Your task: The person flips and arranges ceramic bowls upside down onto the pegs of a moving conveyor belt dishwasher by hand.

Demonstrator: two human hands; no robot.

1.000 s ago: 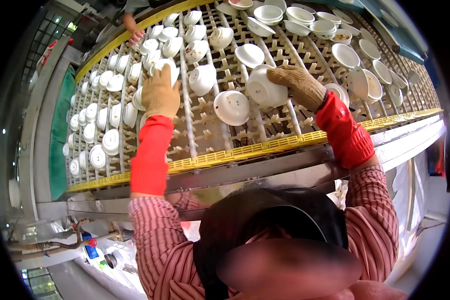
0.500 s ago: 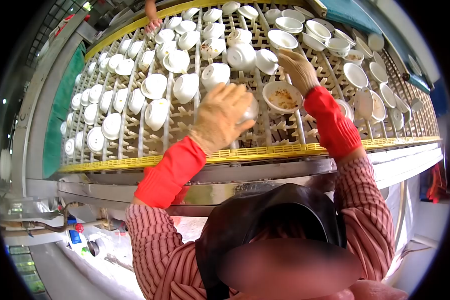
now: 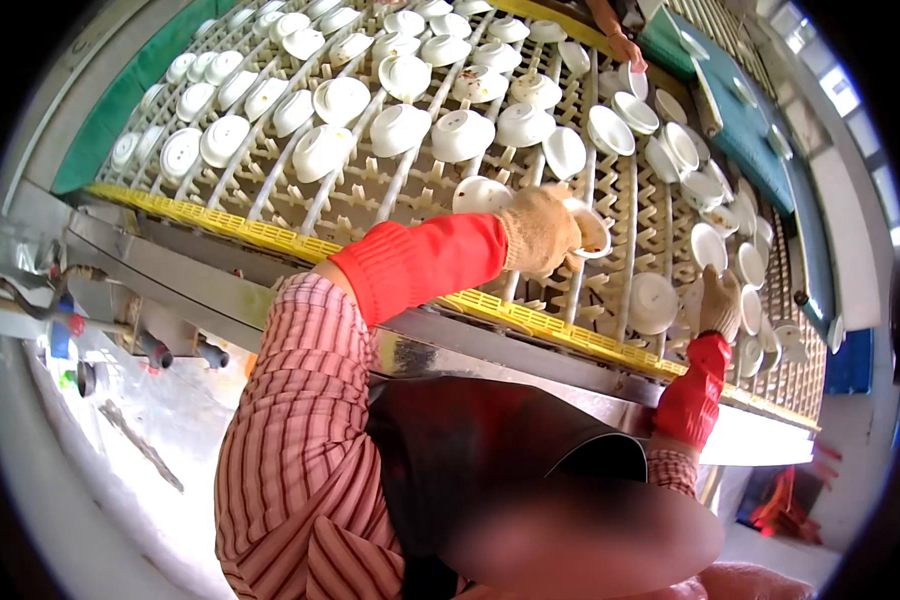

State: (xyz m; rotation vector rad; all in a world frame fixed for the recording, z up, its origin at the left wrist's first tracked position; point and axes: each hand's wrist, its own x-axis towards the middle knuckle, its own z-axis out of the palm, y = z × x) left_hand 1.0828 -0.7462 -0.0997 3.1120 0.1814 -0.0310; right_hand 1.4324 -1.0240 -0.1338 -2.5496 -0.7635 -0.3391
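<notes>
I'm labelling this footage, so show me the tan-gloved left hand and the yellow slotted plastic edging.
Tan-gloved left hand [image 3: 542, 232]: head view, back of the glove.
Yellow slotted plastic edging [image 3: 225, 222]: head view, on its left stretch.

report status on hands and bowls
Left hand holds food-stained bowl. Right hand at other bowls, grip unclear. Co-worker's hand across the rack.

White bowls [image 3: 462, 136], a few speckled brown; cream pegs [image 3: 380, 187]; yellow edging [image 3: 255, 236]; green panel [image 3: 120, 120] at ten o'clock, teal panel [image 3: 745, 145] at two; tan gloves [image 3: 541, 232]; plain red sleeves [image 3: 425, 264]; pink shirt [image 3: 305, 440], dark-red stripes; black cap [image 3: 470, 425]; blue box [image 3: 850, 362] at three.
</notes>
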